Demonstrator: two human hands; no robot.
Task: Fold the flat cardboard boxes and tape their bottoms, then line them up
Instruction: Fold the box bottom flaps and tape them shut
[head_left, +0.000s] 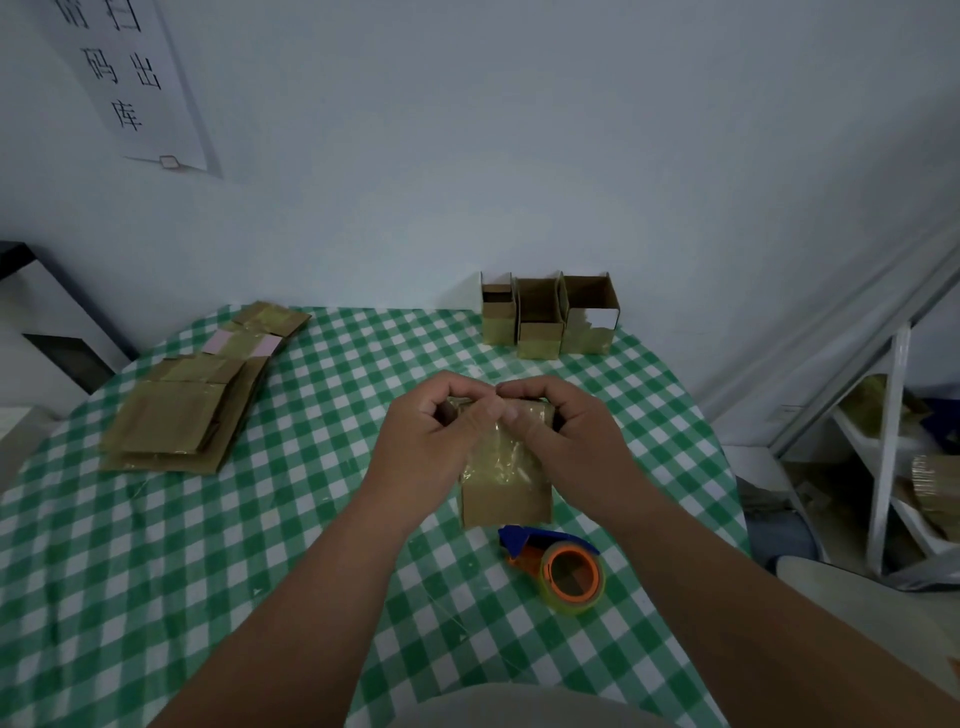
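1. Step in hand, by my reading: taping the bottom of one folded box. It stood at mid-table on the green checked cloth, bottom end up, a strip of clear tape running down its near face.
2. Left hand had its fingers curled over the box's top edge, thumb pressing the tape down. Right hand did likewise from the other side. Both were grasping the box, and the fingertips nearly met at the middle of the top.
3. Tape dispenser, blue and orange with a clear roll, lay on the cloth just beside the box on the near side. Neither hand touched it.
4. Next move, as I judge it: smooth the tape ends flat down both faces, turn the box open side up, then carry it to the far row. That calls for a firm rub along the seam so the flaps hold.
5. Count, finished boxes: three, upright and open-topped, side by side at the far edge against the wall.
6. Count, flat boxes: a loose pile at the left of the table. At least four or five overlapped; exact number could not be told.
7. Count, dispensers: one. Boxes in hand: one.
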